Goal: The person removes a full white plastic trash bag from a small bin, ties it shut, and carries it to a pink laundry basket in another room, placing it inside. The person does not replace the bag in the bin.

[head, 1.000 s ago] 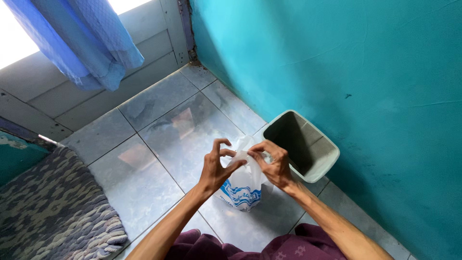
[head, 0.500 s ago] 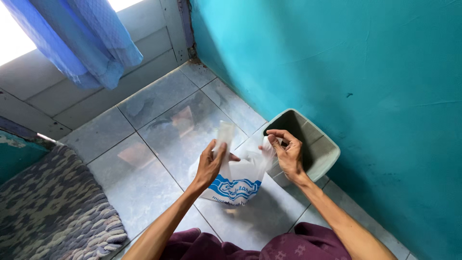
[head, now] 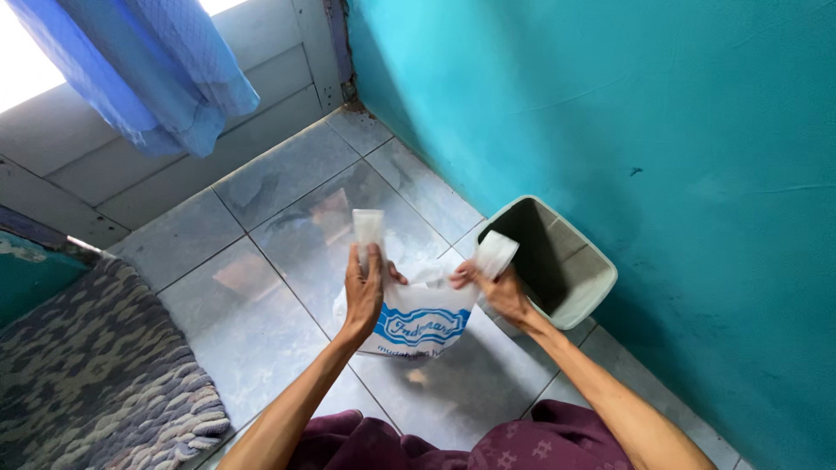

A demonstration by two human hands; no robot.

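Holding a white plastic bag [head: 418, 320] with blue print open by its handles, above the grey tiled floor [head: 261, 322]. Left hand [head: 364, 292] pinches one handle, strip sticking up past the fingers. Right hand [head: 492, 287] grips the other handle, just beside the grey waste bin [head: 585, 292] against the teal wall [head: 610, 113]. Woven mat [head: 87, 365] lies far left, blue curtain [head: 148, 70] above.

bag [head: 418, 320]: white, blue print | wall [head: 610, 104]: teal | bin [head: 582, 292]: grey
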